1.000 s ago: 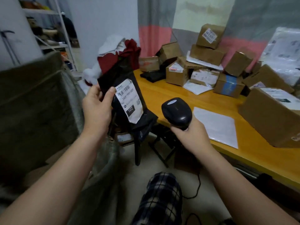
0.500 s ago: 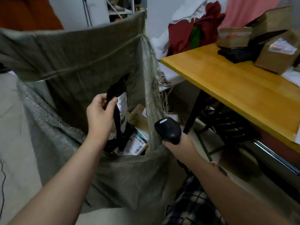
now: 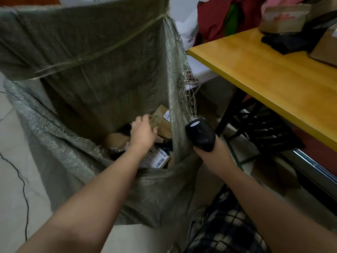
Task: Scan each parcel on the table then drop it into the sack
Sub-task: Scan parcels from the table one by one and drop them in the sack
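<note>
A large grey-green woven sack (image 3: pixel 102 70) stands open on the floor to the left of the wooden table (image 3: pixel 273 79). Several parcels lie at its bottom: brown boxes (image 3: pixel 163 123) and a black bag with a white barcode label (image 3: pixel 160 157). My left hand (image 3: pixel 144 133) is inside the sack mouth, just above the parcels, fingers spread and blurred, holding nothing. My right hand (image 3: pixel 209 152) grips a black handheld scanner (image 3: pixel 200 134) just outside the sack's right rim.
On the table's far right corner sit a brown parcel (image 3: pixel 284 19) and a black parcel (image 3: pixel 291 41). Red and white cloth (image 3: pixel 215 21) is piled behind the table. A black metal frame (image 3: pixel 264 128) sits under the table. A thin cable (image 3: pixel 21 179) runs across the floor at left.
My left hand carried the black labelled bag from near the table into the sack and has let it go. The view swung left and down, and the scanner hand followed to the sack's edge.
</note>
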